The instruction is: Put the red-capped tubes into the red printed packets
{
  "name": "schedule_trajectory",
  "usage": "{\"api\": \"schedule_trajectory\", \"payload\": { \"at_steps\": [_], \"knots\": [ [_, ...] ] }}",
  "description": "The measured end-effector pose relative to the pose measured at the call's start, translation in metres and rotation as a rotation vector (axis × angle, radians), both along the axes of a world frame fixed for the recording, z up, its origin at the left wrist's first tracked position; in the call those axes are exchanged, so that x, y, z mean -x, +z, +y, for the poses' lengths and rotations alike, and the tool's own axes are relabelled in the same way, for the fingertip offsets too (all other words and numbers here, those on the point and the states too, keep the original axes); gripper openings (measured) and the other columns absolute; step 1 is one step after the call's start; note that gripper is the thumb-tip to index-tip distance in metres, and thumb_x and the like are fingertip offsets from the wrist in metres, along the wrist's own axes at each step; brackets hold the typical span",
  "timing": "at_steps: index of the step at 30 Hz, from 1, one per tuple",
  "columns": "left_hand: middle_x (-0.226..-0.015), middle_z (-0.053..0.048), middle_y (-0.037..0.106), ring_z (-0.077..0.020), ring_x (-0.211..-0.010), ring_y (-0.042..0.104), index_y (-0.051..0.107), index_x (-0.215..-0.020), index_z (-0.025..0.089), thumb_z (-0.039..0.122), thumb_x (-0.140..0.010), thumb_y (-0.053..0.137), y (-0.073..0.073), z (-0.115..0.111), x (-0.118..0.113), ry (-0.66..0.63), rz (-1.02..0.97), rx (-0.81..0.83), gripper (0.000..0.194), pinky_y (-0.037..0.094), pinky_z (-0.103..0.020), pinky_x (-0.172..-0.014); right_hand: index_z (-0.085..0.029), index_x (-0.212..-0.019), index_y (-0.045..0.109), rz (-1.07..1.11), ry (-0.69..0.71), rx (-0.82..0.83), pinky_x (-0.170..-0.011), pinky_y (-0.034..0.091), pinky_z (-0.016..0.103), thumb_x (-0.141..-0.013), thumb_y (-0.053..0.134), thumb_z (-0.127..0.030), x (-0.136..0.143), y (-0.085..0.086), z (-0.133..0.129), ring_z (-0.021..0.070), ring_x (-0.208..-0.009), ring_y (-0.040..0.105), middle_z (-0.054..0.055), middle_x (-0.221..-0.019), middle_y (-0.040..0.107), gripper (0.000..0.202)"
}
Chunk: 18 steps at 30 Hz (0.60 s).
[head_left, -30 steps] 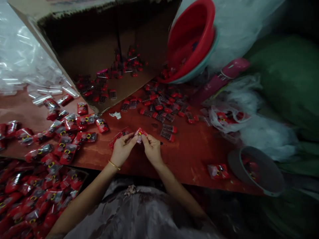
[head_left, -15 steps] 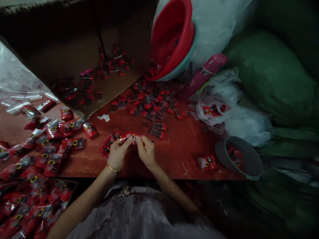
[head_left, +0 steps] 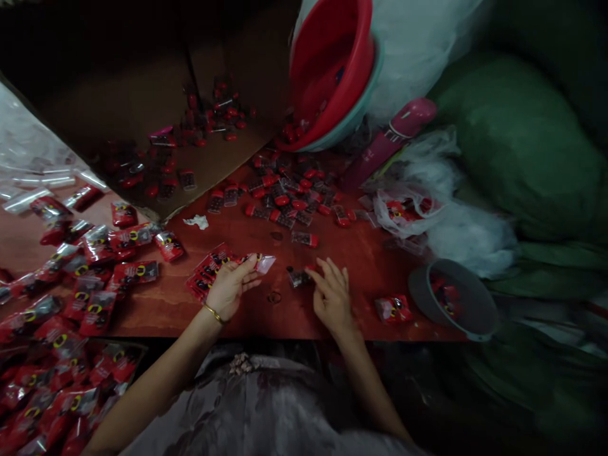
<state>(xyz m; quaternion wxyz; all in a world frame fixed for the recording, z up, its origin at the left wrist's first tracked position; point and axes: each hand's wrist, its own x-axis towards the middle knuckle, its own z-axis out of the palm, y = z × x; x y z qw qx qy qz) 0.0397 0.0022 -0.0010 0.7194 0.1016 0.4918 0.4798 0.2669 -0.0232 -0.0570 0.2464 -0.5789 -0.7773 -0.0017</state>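
Observation:
My left hand [head_left: 228,286], with a gold bangle at the wrist, is closed on a small red printed plastic bag [head_left: 266,263], its clear end pointing right. Beneath that hand lies a stack of flat red printed bags [head_left: 205,275]. My right hand [head_left: 334,294] has its thumb and index finger at the red cap of a small clear container [head_left: 298,277] with dark contents; the other fingers are stretched out. Just beyond, another red-capped container [head_left: 303,239] lies on its side. On the table between my hands is a thin dark loop [head_left: 274,297].
A cardboard box [head_left: 223,168] on its side holds several red-capped containers; more are heaped [head_left: 289,196] before it. Filled red packets [head_left: 97,244] cover the left. A red basin [head_left: 354,57], pink bottle [head_left: 380,149], plastic bag [head_left: 403,215] and grey bowl [head_left: 422,288] stand right.
My hands have separated. The right hand has moved right to a red-capped container, which now lies nearer me and turned. My left hand still holds the bag.

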Motion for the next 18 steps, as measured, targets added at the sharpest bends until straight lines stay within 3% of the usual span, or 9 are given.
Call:
{"api": "schedule_trajectory", "payload": {
  "at_steps": [3, 6, 8, 12, 18],
  "knots": [
    [-0.067, -0.001, 0.069, -0.0131, -0.062, 0.063, 0.066, -0.070, 0.015, 0.035, -0.048, 0.083, -0.003, -0.002, -0.002, -0.001, 0.025, 0.002, 0.034, 0.048, -0.026, -0.065, -0.017, -0.092, 0.063, 0.016, -0.249, 0.050, -0.079, 0.044, 0.038, -0.088, 0.041, -0.033, 0.000, 0.004, -0.008, 0.0241, -0.087, 0.058, 0.012, -0.092, 0.066, 0.027],
    [-0.070, -0.002, 0.069, -0.0126, -0.063, 0.063, 0.065, -0.070, 0.014, 0.036, -0.048, 0.083, -0.005, -0.004, -0.006, 0.031, 0.081, -0.010, 0.036, 0.048, -0.026, -0.065, -0.016, -0.081, 0.062, -0.069, -0.394, 0.165, -0.067, 0.041, 0.037, -0.085, 0.043, -0.051, 0.017, 0.006, -0.006, 0.0258, -0.075, 0.056, 0.013, -0.078, 0.065, 0.040],
    [-0.071, -0.002, 0.069, -0.0122, -0.062, 0.062, 0.065, -0.069, 0.014, 0.036, -0.047, 0.083, -0.006, -0.006, -0.008, 0.053, 0.102, -0.014, 0.036, 0.048, -0.026, -0.065, -0.016, -0.083, 0.062, -0.070, -0.406, 0.171, -0.066, 0.040, 0.037, -0.084, 0.044, -0.054, 0.032, 0.005, 0.001, 0.0269, -0.076, 0.056, 0.015, -0.079, 0.064, 0.042],
    [-0.068, -0.001, 0.067, -0.0119, -0.061, 0.062, 0.065, -0.069, 0.014, 0.037, -0.046, 0.083, -0.006, -0.008, -0.008, 0.058, 0.099, -0.019, 0.037, 0.048, -0.026, -0.066, -0.016, -0.090, 0.061, 0.013, -0.353, 0.190, -0.070, 0.039, 0.038, -0.085, 0.044, -0.045, 0.057, 0.004, 0.022, 0.0281, -0.082, 0.055, 0.015, -0.085, 0.064, 0.035],
    [-0.065, -0.001, 0.067, -0.0126, -0.060, 0.062, 0.064, -0.067, 0.016, 0.036, -0.048, 0.083, -0.007, -0.010, 0.002, 0.046, 0.029, -0.015, 0.034, 0.049, -0.027, -0.066, -0.016, -0.093, 0.062, 0.016, -0.311, 0.186, -0.073, 0.041, 0.044, -0.083, 0.050, -0.044, 0.075, 0.007, 0.045, 0.0312, -0.086, 0.055, 0.018, -0.090, 0.063, 0.032]
  ]
}}
